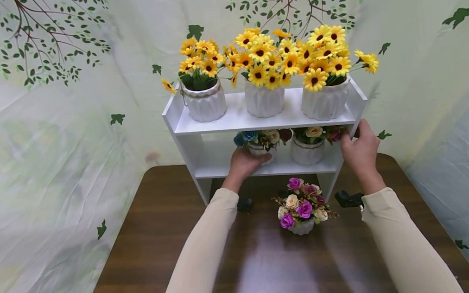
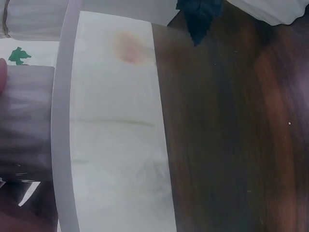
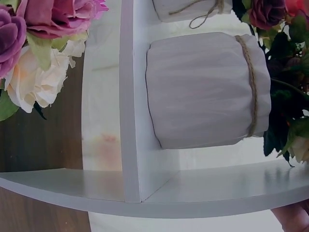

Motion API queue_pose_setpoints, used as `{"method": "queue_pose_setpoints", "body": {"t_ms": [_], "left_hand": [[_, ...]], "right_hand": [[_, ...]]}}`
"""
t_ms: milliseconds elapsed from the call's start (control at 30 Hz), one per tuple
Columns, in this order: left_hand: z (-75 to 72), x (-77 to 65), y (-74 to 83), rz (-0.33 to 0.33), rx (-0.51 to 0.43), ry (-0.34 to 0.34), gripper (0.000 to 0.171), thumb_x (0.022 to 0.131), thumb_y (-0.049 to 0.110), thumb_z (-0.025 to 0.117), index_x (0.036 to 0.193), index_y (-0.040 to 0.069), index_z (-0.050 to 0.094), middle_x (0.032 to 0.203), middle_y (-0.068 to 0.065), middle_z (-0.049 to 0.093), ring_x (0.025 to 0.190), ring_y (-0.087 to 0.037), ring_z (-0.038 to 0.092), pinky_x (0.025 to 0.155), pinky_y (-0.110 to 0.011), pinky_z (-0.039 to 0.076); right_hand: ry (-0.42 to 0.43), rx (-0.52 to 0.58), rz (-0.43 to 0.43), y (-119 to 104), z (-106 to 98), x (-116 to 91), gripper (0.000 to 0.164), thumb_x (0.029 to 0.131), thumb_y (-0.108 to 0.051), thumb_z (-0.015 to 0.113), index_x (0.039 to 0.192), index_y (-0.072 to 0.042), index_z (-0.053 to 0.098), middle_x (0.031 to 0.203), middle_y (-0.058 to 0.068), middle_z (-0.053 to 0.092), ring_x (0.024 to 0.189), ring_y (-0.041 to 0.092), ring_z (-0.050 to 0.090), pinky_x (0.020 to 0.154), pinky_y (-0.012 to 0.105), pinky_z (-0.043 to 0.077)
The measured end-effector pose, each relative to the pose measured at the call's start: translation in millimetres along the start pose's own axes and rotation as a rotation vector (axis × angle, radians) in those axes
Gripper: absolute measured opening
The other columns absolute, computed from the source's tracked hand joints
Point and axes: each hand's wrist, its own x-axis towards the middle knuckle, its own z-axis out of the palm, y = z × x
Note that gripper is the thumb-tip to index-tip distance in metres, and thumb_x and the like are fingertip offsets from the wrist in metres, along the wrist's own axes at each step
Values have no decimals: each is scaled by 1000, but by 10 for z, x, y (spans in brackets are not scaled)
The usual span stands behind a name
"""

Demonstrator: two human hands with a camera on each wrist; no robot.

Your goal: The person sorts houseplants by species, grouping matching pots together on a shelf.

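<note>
My left hand (image 1: 244,163) grips a white flower pot (image 1: 262,152) with blue, cream and dark red artificial roses on the lower board of a white shelf (image 1: 236,124). In the left wrist view that pot (image 2: 25,123) is at the left edge, its flowers out of frame. At the shelf's right side, my right hand (image 1: 361,147) holds the side panel (image 1: 358,101), thumb in front; some of its fingers are hidden. Just inside that panel stands a second white pot (image 1: 308,153) of roses, with twine round its rim in the right wrist view (image 3: 207,92).
On the top board stand three white pots (image 1: 264,98) of yellow sunflowers (image 1: 261,60). A small pot of purple and cream roses (image 1: 302,208) stands on the brown wooden table (image 1: 151,247) before the shelf. A leaf-printed cloth (image 1: 70,133) hangs behind and at the sides.
</note>
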Motion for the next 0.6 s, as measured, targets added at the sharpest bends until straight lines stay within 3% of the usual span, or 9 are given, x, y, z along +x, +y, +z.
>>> {"method": "queue_pose_setpoints", "body": {"t_ms": [367, 500, 600], "left_hand": [[-1, 14, 33, 18, -57, 18, 89, 72, 30, 87, 144, 1, 43, 140, -20, 56, 132, -35, 54, 114, -44, 42], [26, -99, 62, 70, -103, 31, 96, 72, 21, 86, 148, 0, 32, 148, -23, 47, 139, -37, 46, 117, -46, 38], [39, -260, 14, 60, -81, 95, 94, 76, 22, 83, 151, 3, 29, 152, -20, 43, 141, -36, 44, 115, -46, 40]], "right_hand": [[3, -2, -2, -28, 17, 29, 28, 95, -12, 54, 114, 7, 58, 111, 30, 67, 102, 46, 65, 84, 58, 51], [16, -1, -2, -24, 11, 24, 27, 95, -12, 54, 113, 7, 58, 108, 31, 67, 99, 46, 65, 82, 58, 50], [3, -2, 4, -21, 20, -9, 26, 95, -12, 53, 114, 6, 58, 108, 30, 67, 99, 46, 65, 80, 58, 50]]}}
